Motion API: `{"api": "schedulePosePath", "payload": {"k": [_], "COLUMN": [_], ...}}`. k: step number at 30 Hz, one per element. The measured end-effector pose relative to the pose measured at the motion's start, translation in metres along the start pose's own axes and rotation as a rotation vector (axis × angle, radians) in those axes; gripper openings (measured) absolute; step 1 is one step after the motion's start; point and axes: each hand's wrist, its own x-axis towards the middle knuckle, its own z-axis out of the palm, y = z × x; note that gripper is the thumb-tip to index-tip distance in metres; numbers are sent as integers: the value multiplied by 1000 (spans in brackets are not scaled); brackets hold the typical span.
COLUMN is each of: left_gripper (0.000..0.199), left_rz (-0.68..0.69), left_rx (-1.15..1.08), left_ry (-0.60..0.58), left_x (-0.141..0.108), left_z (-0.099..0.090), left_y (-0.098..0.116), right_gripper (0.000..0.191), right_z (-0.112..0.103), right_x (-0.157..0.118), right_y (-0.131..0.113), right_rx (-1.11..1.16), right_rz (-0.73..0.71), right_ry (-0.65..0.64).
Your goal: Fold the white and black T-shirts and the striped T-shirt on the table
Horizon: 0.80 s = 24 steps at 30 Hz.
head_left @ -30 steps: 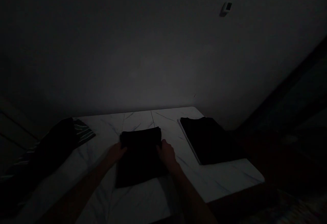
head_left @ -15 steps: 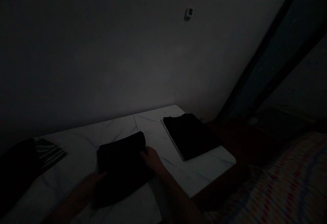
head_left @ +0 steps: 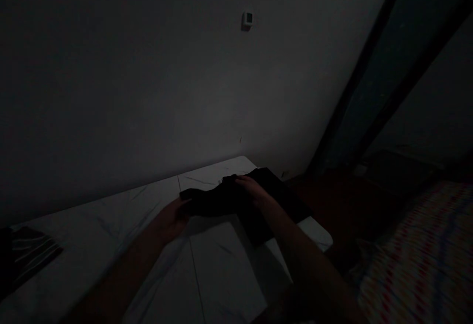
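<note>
The scene is very dark. A folded black garment [head_left: 214,204] is held up between my two hands, bent and sagging in the middle. My left hand [head_left: 174,221] is closed around its left end. At its other end my right hand [head_left: 252,188] grips near the far edge, with the fingers lying over the cloth. Beneath and beyond my right hand lies another folded black garment [head_left: 286,200] at the table's right end. Its left part is hidden by the held cloth, and the two dark fabrics blend where they meet.
The white marbled table [head_left: 225,260] stands against a grey wall [head_left: 148,92]. Dark cloth with light stripes [head_left: 35,247] lies at its left end. A small white device [head_left: 247,19] hangs on the wall. Patterned multicoloured fabric [head_left: 417,260] is at the lower right.
Both hands have carried the folded black garment right, from the table's middle to the other folded garment, which it now partly covers. The view has shifted slightly right.
</note>
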Motion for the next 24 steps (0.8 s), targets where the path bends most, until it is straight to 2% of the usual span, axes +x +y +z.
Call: {"api": "schedulePosePath", "payload": {"k": [3,6,7,9,12,14,16,19,24], "left_gripper": [21,29,34,42,44,48,55,60,57], "left_rz": [47,28,8,-67,-283,-396,-417,-368,-326], "left_rx": [-305,-630,-689,-698,-592,-467,-346,-261,-248], "left_ry": [-143,-229,-250,-260,-205,-191,-195,-204,-216], "left_x": [45,66,67,60,38,23,14,11,12], "left_z": [58,111,127,158,195,211,217,218,218], "left_y": [43,64,62,42,-15,-51,-71,-73,-62], "right_gripper": [29,29,30,34,29,22,20,21,20], "right_z": [-55,-109,-127,-160,-202,-222,-233,-238,-236], "right_x": [21,30,30,30,29,31,35,42,44], "right_y": [-58,-88,-88,-70,-16,21,46,57,47], "right_rx": [-38,-54,-58,-68,-202,-345,-451,-543,-743], "right_rz": [-55,-130,-142,-122,25,92,64,-32,-153], "right_ry": [-4,-4,-12,-32,45,124,166,156,49]}}
